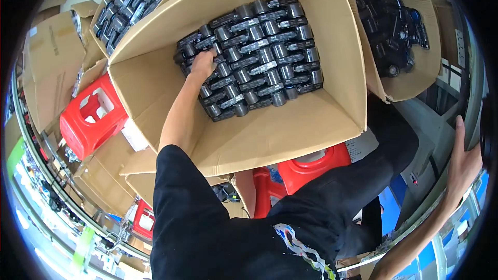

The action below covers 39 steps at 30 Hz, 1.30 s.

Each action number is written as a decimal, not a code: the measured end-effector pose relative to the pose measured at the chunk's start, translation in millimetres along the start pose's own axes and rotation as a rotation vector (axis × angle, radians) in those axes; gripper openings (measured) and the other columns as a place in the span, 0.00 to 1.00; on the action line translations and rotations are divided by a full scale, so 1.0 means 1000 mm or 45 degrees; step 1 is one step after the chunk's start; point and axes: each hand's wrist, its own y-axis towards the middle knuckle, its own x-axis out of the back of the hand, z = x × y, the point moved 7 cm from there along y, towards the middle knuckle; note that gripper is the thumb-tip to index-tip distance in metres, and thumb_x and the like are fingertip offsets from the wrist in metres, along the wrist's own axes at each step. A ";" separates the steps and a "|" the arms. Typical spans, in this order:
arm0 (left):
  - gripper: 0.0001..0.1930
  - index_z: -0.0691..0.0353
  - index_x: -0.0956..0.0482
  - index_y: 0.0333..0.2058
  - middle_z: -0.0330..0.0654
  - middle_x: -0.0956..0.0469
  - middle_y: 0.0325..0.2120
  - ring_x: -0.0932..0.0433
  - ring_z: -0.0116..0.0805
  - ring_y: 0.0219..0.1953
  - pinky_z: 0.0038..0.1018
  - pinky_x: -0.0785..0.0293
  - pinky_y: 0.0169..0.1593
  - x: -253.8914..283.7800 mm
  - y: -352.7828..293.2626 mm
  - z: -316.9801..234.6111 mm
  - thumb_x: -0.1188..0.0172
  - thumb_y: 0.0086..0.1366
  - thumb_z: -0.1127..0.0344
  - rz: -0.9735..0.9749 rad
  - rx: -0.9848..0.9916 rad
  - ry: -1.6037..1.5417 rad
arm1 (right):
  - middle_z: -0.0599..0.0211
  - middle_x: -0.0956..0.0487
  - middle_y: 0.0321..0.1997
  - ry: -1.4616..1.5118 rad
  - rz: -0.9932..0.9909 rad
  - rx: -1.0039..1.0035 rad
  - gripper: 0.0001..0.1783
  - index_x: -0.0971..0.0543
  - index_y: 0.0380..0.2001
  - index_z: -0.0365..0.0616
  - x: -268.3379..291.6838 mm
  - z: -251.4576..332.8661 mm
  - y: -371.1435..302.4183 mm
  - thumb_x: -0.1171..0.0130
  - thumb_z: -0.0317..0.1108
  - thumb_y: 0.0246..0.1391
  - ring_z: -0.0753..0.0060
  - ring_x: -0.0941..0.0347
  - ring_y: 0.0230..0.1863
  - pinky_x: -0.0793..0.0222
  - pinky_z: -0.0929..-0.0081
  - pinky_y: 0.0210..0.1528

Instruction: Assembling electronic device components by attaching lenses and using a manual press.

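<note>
A large cardboard box stands open in front of me. Rows of black plastic parts, many with a shiny dark cylinder, are packed tightly on its bottom. My left hand reaches down into the box, at the left side of the rows. Its fingers are bent and closed on one of these black parts; the fingertips are partly hidden. Far to the right, outside the box, my right hand lies against a dark upright edge. One finger points up, and nothing shows in this hand.
More boxes of dark parts stand behind on the left and on the right. Red plastic stools are beside and below the box. Flattened cardboard leans at the left. A metal frame runs along the right.
</note>
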 end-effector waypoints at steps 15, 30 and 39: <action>0.23 0.61 0.27 0.56 0.52 0.26 0.54 0.26 0.52 0.55 0.41 0.31 0.58 -0.048 -0.026 0.019 0.45 0.66 0.56 -0.236 0.205 -0.298 | 0.40 0.29 0.58 0.405 0.071 -0.176 0.36 0.32 0.57 0.34 0.000 0.043 0.000 0.34 0.41 0.47 0.40 0.33 0.59 0.38 0.56 0.62; 0.21 0.71 0.30 0.52 0.56 0.27 0.48 0.27 0.46 0.49 0.38 0.30 0.53 0.012 -0.048 -0.069 0.46 0.69 0.58 -0.410 -0.320 -0.761 | 0.37 0.38 0.66 0.614 -0.430 -0.256 0.37 0.31 0.56 0.27 -0.003 0.023 -0.001 0.40 0.38 0.42 0.39 0.45 0.69 0.54 0.49 0.71; 0.14 0.71 0.30 0.49 0.53 0.28 0.45 0.28 0.44 0.46 0.33 0.30 0.52 0.118 -0.252 -0.450 0.48 0.72 0.67 -0.591 -1.229 -0.929 | 0.44 0.33 0.59 1.197 -0.918 -0.336 0.26 0.27 0.49 0.39 0.143 -0.056 -0.224 0.36 0.42 0.48 0.41 0.36 0.61 0.35 0.53 0.60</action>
